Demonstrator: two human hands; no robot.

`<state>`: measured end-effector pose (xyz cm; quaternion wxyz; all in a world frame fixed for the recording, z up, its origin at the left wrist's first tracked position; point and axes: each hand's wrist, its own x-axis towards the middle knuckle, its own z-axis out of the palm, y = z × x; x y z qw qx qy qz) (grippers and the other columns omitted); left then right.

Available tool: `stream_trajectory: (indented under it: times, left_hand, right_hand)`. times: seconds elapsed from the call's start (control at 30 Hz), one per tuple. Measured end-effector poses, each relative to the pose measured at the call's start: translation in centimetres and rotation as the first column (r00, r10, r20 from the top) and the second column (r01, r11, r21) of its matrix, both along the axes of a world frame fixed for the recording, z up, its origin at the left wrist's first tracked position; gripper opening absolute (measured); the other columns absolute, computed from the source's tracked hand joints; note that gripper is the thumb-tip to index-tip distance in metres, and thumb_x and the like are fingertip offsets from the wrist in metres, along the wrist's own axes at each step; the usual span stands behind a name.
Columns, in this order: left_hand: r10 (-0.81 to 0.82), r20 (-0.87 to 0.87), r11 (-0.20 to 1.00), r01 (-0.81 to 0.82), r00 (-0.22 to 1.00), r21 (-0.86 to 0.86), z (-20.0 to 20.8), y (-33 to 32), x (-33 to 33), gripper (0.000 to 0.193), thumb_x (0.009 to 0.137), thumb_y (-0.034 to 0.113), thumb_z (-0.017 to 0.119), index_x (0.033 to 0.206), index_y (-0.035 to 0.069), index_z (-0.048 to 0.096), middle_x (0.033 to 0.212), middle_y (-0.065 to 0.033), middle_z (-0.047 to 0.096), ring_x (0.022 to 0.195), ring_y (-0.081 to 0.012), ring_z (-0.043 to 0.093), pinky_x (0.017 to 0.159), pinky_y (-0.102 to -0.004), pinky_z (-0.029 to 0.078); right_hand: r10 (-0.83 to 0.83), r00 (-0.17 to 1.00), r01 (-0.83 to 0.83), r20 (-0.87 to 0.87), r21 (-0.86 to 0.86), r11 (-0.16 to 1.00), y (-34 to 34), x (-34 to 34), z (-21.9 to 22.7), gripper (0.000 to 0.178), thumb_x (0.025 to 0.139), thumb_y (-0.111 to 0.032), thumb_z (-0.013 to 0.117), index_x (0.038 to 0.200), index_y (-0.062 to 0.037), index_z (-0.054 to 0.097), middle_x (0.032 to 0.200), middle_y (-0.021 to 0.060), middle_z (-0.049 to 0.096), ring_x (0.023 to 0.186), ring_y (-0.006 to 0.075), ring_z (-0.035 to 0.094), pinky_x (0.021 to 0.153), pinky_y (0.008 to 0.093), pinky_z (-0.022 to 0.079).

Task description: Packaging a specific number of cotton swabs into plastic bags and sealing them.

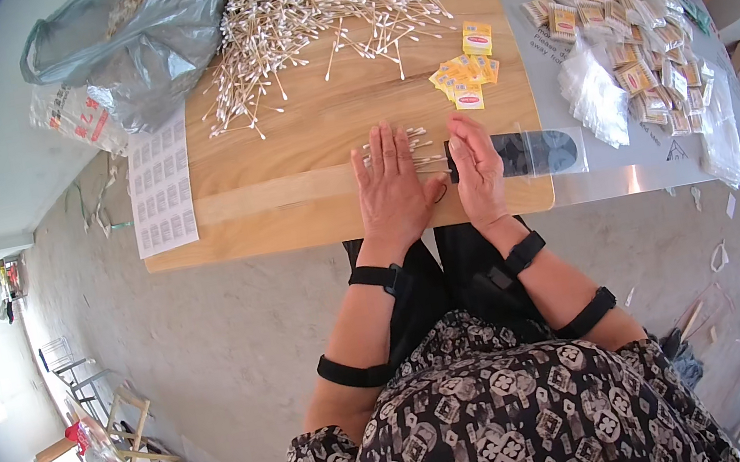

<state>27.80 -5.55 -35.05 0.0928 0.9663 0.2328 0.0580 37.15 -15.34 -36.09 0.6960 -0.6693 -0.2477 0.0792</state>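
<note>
A small row of cotton swabs [423, 147] lies on the wooden board [278, 158] near its front edge. Flat over the left part of these swabs rests my left hand [388, 183], fingers stretched out and thumb apart. My right hand [479, 174] stands on its edge beside the swabs' right ends, its fingers straight and a little curved, holding nothing I can see. Just right of it is a dark flat strip [515, 153], with a clear plastic bag [570, 148] over its right end. My palms hide part of the swabs and the strip.
A large heap of cotton swabs [302, 15] spreads across the back. Small yellow cards [466, 73] lie right of centre. Packed swab bags [633, 36] and empty clear bags [595, 92] cover the right side. A label sheet [163, 188] and grey plastic bag [129, 46] are left.
</note>
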Motion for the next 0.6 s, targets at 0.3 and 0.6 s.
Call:
stream_trajectory:
  times: [0.3, 0.6]
  left_hand:
    - [0.500, 0.572, 0.760, -0.014, 0.650, -0.650, -0.9, 3.1, -0.8, 0.056, 0.104, 0.034, 0.038, 0.145, -0.003, 0.032, 0.151, -0.0205, 0.033, 0.142, -0.0310, 0.029, 0.115, -0.0406, 0.023]
    - [0.611, 0.528, 0.501, 0.228, 0.590, -0.835, -1.5, 3.0, 1.3, 0.056, 0.106, 0.036, 0.034, 0.144, -0.005, 0.033, 0.146, -0.0220, 0.039, 0.139, -0.0290, 0.035, 0.115, -0.0376, 0.026]
  right_hand:
    - [0.010, 0.977, 0.006, -0.212, 0.074, 0.997, 2.3, 0.2, -0.2, 0.039, 0.103, -0.025, 0.047, 0.123, 0.0067, 0.055, 0.135, 0.0184, 0.053, 0.127, 0.0264, 0.048, 0.108, 0.0335, 0.033]
    - [0.040, 0.993, -0.037, -0.109, 0.035, 0.999, 4.4, 1.0, 0.2, 0.039, 0.102, -0.026, 0.048, 0.119, 0.0070, 0.058, 0.132, 0.0188, 0.055, 0.124, 0.0275, 0.050, 0.107, 0.0334, 0.035]
